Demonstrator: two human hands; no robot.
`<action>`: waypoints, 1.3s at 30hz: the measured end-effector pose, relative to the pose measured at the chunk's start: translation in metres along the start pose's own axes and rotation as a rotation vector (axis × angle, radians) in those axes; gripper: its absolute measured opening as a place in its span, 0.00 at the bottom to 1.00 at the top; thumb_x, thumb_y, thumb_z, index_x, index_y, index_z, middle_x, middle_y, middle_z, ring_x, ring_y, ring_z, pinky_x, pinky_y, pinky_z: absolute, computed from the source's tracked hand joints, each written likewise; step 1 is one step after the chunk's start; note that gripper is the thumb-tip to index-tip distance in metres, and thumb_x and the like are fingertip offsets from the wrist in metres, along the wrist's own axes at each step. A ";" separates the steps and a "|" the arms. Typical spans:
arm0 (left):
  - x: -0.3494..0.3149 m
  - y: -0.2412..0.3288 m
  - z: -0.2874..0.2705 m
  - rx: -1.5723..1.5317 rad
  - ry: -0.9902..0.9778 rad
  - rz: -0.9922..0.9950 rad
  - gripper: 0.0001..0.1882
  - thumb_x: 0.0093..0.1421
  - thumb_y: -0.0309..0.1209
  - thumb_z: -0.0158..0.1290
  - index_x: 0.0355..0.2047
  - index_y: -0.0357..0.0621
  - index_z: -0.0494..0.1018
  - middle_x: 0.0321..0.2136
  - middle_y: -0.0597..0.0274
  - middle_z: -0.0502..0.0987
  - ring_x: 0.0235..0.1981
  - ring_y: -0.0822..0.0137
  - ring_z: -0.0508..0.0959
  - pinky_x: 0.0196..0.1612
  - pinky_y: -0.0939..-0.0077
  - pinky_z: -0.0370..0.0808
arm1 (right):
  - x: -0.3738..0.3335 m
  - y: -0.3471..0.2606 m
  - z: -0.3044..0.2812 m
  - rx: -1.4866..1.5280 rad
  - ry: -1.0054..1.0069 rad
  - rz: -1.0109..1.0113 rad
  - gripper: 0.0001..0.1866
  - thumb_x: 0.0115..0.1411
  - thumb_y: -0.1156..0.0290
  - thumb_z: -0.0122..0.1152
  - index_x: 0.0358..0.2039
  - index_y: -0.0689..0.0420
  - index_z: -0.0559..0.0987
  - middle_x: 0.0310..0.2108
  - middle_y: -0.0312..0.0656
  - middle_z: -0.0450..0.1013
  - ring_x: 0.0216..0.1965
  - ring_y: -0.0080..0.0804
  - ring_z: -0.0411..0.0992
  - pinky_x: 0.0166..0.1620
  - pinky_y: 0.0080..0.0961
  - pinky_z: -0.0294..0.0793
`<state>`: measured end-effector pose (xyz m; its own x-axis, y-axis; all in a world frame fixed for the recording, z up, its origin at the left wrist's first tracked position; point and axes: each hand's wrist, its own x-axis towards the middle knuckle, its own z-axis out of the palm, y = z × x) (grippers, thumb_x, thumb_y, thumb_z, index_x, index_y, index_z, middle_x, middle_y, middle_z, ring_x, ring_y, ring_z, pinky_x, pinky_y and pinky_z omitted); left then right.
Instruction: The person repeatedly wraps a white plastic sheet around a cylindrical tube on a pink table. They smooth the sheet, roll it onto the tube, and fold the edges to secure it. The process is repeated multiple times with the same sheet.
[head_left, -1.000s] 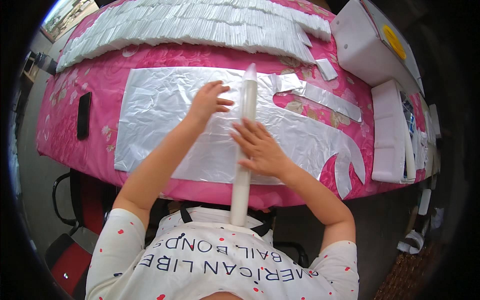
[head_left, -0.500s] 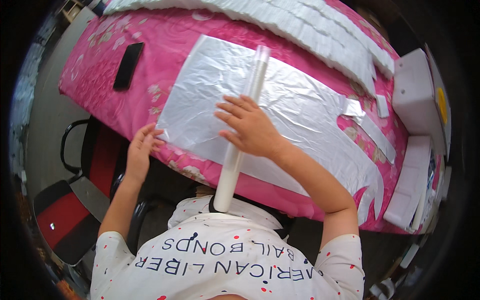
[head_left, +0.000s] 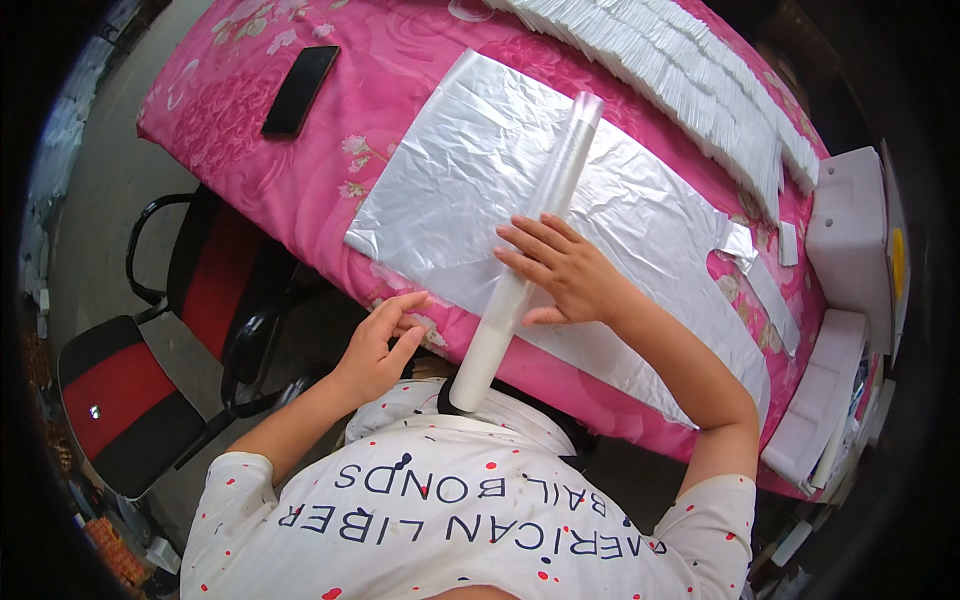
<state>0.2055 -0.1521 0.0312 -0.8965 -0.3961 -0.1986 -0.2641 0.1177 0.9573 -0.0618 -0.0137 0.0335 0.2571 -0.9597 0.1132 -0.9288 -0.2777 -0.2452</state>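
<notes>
A long roll of clear plastic film (head_left: 487,352) lies slantwise across a crinkled silvery sheet (head_left: 440,170), its near end reaching past the table edge to my waist. My right hand (head_left: 570,270) rests flat on the roll's middle with the fingers spread. At the near edge of the table, left of the roll, my left hand (head_left: 382,345) holds nothing; its fingers are slightly bent and the thumb is apart from them. The sheet's near left corner is creased. Beyond its right part lies a loose silvery strip (head_left: 768,300).
Pink flowered cloth (head_left: 240,150) covers the table. A black phone (head_left: 300,92) lies at the far left. Rows of stacked white folded pieces (head_left: 690,85) line the far edge. White bins (head_left: 845,215) stand at the right, and a red-and-black chair (head_left: 130,400) is on the left.
My left hand has left the sheet's near left corner and moved right, toward the roll. My right hand stays on the roll. The whole view has shifted.
</notes>
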 end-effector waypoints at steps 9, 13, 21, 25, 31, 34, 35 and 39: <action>-0.016 0.007 -0.008 0.101 0.082 -0.028 0.26 0.58 0.27 0.46 0.56 0.35 0.56 0.51 0.53 0.63 0.43 0.66 0.70 0.47 0.73 0.68 | 0.122 -0.007 0.026 0.062 0.168 0.063 0.32 0.55 0.45 0.47 0.49 0.60 0.70 0.49 0.46 0.68 0.56 0.43 0.60 0.59 0.42 0.53; -0.010 0.005 -0.003 0.575 0.202 0.050 0.42 0.51 0.36 0.57 0.58 0.29 0.47 0.50 0.41 0.59 0.48 0.50 0.67 0.50 0.62 0.65 | 0.189 -0.018 0.033 0.077 0.607 0.166 0.25 0.54 0.53 0.53 0.44 0.60 0.73 0.47 0.45 0.70 0.54 0.43 0.63 0.57 0.42 0.56; -0.001 -0.003 -0.026 0.714 0.259 -0.083 0.45 0.45 0.31 0.60 0.58 0.30 0.46 0.41 0.40 0.66 0.42 0.45 0.69 0.45 0.61 0.69 | 0.137 -0.023 0.047 0.104 0.454 0.260 0.20 0.54 0.60 0.55 0.46 0.55 0.73 0.51 0.43 0.66 0.59 0.40 0.57 0.61 0.42 0.48; 0.006 0.001 -0.029 0.563 0.265 -0.133 0.36 0.44 0.27 0.56 0.53 0.31 0.53 0.37 0.44 0.68 0.37 0.48 0.72 0.42 0.62 0.70 | 0.161 -0.031 0.065 0.155 0.515 0.325 0.27 0.55 0.61 0.54 0.55 0.55 0.65 0.60 0.52 0.52 0.64 0.48 0.45 0.63 0.44 0.38; 0.010 0.024 -0.028 -0.543 0.075 -0.314 0.26 0.46 0.26 0.58 0.46 0.37 0.64 0.29 0.64 0.71 0.28 0.74 0.72 0.31 0.78 0.73 | 0.161 -0.036 0.036 0.844 0.984 0.657 0.43 0.54 0.52 0.59 0.59 0.65 0.51 0.57 0.54 0.53 0.58 0.46 0.55 0.58 0.37 0.55; 0.016 0.036 -0.016 -0.688 -0.073 -0.210 0.31 0.47 0.27 0.60 0.52 0.37 0.61 0.29 0.65 0.71 0.26 0.76 0.71 0.29 0.83 0.72 | 0.132 -0.027 0.009 1.795 0.791 0.437 0.37 0.49 0.51 0.66 0.51 0.62 0.62 0.41 0.41 0.68 0.42 0.27 0.68 0.45 0.26 0.69; 0.018 0.042 -0.012 -0.722 -0.114 -0.187 0.33 0.47 0.27 0.60 0.53 0.36 0.60 0.29 0.65 0.71 0.26 0.76 0.71 0.29 0.82 0.72 | 0.123 -0.026 0.004 1.939 0.750 0.408 0.35 0.48 0.54 0.68 0.49 0.61 0.63 0.38 0.39 0.70 0.39 0.24 0.69 0.43 0.24 0.70; 0.026 0.056 -0.003 -0.646 -0.145 -0.159 0.30 0.47 0.27 0.59 0.51 0.37 0.62 0.28 0.64 0.70 0.25 0.76 0.71 0.29 0.82 0.71 | 0.082 -0.025 -0.002 1.883 0.727 0.585 0.28 0.45 0.62 0.71 0.43 0.61 0.70 0.26 0.31 0.69 0.24 0.17 0.65 0.27 0.16 0.65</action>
<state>0.1684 -0.1582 0.0802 -0.9150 -0.2320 -0.3300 -0.1712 -0.5172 0.8386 -0.0178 -0.0850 0.0509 -0.4549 -0.8746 -0.1680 0.6060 -0.1658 -0.7780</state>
